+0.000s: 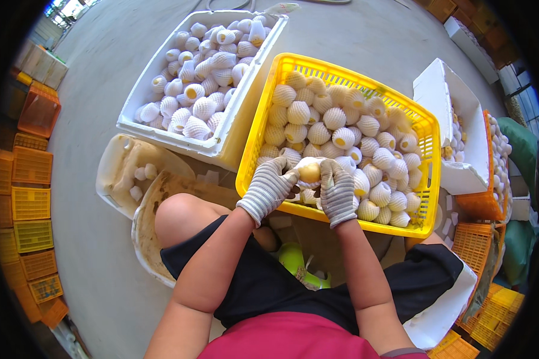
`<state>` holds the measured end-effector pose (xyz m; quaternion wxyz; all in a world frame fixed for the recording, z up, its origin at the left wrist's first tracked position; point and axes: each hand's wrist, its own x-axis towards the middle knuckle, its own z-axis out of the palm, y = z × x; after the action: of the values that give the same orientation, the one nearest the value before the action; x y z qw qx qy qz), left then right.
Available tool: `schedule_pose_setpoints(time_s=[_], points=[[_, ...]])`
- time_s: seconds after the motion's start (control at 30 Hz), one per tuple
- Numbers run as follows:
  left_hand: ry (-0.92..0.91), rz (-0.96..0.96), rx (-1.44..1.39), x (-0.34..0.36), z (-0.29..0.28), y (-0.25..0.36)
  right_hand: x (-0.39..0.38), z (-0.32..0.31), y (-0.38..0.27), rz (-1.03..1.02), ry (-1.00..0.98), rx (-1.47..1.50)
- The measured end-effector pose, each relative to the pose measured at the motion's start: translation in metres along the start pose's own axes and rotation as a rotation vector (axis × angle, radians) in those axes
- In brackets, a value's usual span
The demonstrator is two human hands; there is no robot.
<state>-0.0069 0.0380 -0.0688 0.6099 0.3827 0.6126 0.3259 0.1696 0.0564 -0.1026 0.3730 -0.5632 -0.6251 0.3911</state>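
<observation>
Centre: left hand, right hand, both part-closed, holding one partly foam-netted fruit. Light, even pressure advisable.

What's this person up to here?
Seated before a yellow crate, someone in striped gloves holds one round, pale fruit between the left hand and the right hand, above the crate's near edge. White foam shows around part of it; whether that is going on or coming off, I can't tell. The crate is heaped with foam-netted pieces, and a white box beyond it to the left holds many more.
</observation>
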Motion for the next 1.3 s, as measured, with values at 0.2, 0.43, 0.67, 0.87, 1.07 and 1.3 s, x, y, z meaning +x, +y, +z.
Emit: schedule_pose_setpoints(time_s=[0.2,0.43,0.67,0.87,1.07,1.3], points=[[0.055,0.0,-0.064,-0.003,0.004,0.008,0.002,-0.006,-0.001,-0.028,-0.025,-0.144],[0.113,0.06,0.026,0.006,-0.001,-0.006,-0.001,-0.008,-0.015,0.002,-0.024,0.122],[0.088,-0.138,-0.229,0.01,-0.006,-0.008,-0.001,-0.01,-0.039,0.313,-0.125,0.404],[0.007,-0.155,-0.341,0.003,-0.003,0.0,-0.004,-0.013,-0.048,0.408,-0.117,0.496],[-0.157,-0.162,-0.429,-0.002,0.003,0.006,-0.006,-0.018,-0.054,0.436,-0.12,0.561],[-0.361,-0.146,-0.691,0.004,-0.006,-0.007,-0.004,-0.023,-0.045,0.366,-0.052,0.889]])
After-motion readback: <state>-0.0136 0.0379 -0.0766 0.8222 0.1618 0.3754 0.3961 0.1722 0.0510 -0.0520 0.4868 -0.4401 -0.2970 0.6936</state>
